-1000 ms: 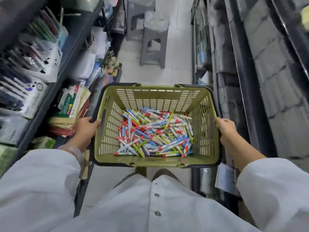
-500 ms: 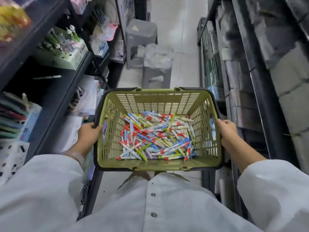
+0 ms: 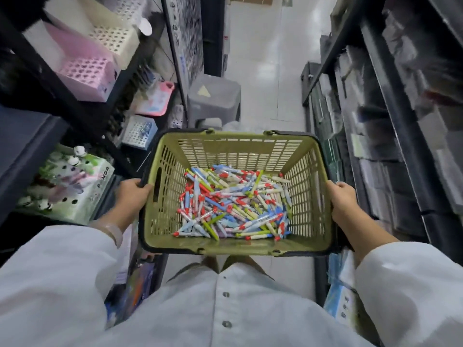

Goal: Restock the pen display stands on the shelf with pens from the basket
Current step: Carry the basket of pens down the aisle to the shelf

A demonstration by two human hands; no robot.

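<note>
An olive-green plastic basket is held out in front of my body, level. A heap of several coloured pens with red, blue and green parts covers its floor. My left hand grips the basket's left rim; my right hand grips the right rim. On the left shelves stand pen display stands with hole grids: a pink one, a cream one, a small blue one and a green panda one holding a few pens.
Dark shelving lines both sides of a narrow aisle with a white tiled floor. A grey plastic stool stands in the aisle just beyond the basket. Wrapped stock fills the right-hand shelves.
I have moved forward along the aisle with the basket. The left shelf's earlier goods slid back out of view, and the pink, cream and panda stands came into view. Both hands kept their grip.
</note>
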